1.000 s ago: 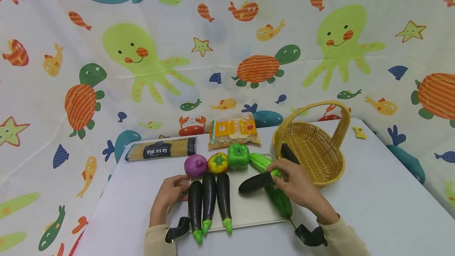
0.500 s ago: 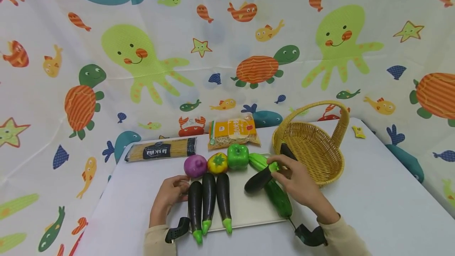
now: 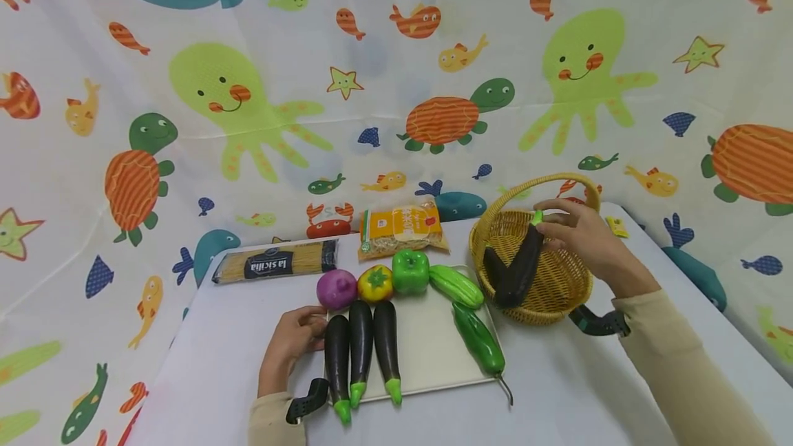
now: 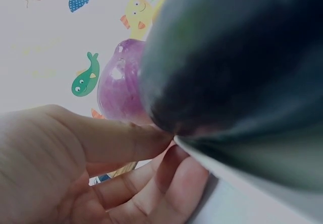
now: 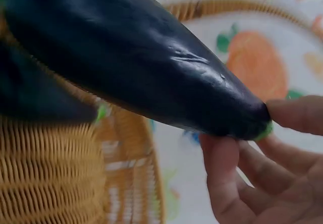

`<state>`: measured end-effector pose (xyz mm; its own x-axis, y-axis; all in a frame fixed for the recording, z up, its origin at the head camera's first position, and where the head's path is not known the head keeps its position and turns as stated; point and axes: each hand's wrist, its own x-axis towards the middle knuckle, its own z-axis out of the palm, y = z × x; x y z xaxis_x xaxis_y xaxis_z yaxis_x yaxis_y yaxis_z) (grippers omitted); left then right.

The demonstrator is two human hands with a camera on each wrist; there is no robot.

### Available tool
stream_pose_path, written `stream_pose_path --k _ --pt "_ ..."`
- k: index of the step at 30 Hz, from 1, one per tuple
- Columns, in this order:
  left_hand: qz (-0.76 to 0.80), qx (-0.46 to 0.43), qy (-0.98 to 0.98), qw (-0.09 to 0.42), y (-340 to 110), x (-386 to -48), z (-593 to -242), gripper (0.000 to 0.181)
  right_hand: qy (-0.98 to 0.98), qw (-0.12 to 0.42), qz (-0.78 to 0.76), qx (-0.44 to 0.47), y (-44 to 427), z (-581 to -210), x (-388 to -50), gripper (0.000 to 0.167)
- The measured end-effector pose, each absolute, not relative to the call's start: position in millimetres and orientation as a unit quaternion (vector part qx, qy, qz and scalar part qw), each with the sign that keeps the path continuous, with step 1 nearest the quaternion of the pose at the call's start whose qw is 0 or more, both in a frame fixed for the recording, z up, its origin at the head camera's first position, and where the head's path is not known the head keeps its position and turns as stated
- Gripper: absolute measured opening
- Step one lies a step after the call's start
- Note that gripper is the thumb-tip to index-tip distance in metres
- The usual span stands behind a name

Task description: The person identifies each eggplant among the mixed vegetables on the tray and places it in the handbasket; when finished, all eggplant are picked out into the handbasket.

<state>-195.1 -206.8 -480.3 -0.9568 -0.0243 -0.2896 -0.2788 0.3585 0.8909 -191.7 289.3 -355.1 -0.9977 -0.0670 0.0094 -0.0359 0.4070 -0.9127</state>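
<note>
My right hand [image 3: 579, 236] pinches an eggplant [image 3: 524, 263] by its green stem end, over the wicker basket [image 3: 560, 305]. The eggplant hangs tilted, its thick end low at the basket's near left side. Behind it, a second eggplant [image 3: 493, 266] lies in the basket. My left hand [image 3: 294, 336] grips the left edge of the white tray [image 3: 427, 343] between thumb and fingers, as the left wrist view shows with the tray rim [image 4: 222, 176]. Beside that hand, several eggplants [image 3: 374, 349] lie side by side on the tray, stems toward me.
Along the tray's back stand a purple onion [image 3: 337, 289], a yellow pepper [image 3: 375, 283] and a green bell pepper [image 3: 410, 272]. A pale green gourd [image 3: 456, 285] and a long green pepper [image 3: 479, 338] lie right. Behind are pasta [image 3: 275, 261], an orange bag [image 3: 403, 229] and a yellow packet [image 3: 617, 226].
My right hand has carried the eggplant from above the tray to the right, over the basket, and the eggplant now hangs steeply. My left hand stays at the tray edge.
</note>
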Motion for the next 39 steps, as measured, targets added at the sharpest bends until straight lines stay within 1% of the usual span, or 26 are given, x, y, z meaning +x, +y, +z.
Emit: stream_pose_path --k 5,10,15,18,21,24,29,33,39 --pt "0.561 -0.096 0.814 0.114 -208 -195 -480 0.036 0.846 0.115 -0.520 -0.027 309 -361 -239 0.046" --pt "0.561 -0.098 0.814 0.110 -208 -195 -481 0.036 0.851 0.199 -0.484 -0.033 311 -365 -275 0.045" --pt "0.565 -0.100 0.812 0.108 -208 -195 -482 0.035 0.853 0.282 -0.434 -0.060 303 -384 -303 0.038" --pt "0.564 -0.102 0.812 0.110 -207 -195 -481 0.034 0.854 0.316 -0.408 -0.070 297 -397 -312 0.034" --pt "0.563 -0.106 0.812 0.111 -206 -195 -480 0.034 0.856 0.332 -0.390 -0.074 293 -407 -318 0.033" --pt "0.566 -0.108 0.810 0.109 -206 -194 -479 0.033 0.861 0.329 -0.382 -0.071 290 -411 -320 0.032" --pt "0.569 -0.102 0.809 0.109 -205 -194 -480 0.033 0.882 0.321 -0.334 -0.088 286 -408 -315 0.036" --pt "0.565 -0.097 0.812 0.108 -206 -195 -479 0.033 0.896 0.335 -0.278 -0.088 283 -402 -310 0.040" --pt "0.569 -0.098 0.809 0.109 -206 -194 -481 0.035 0.893 0.348 -0.278 -0.068 278 -404 -304 0.039"
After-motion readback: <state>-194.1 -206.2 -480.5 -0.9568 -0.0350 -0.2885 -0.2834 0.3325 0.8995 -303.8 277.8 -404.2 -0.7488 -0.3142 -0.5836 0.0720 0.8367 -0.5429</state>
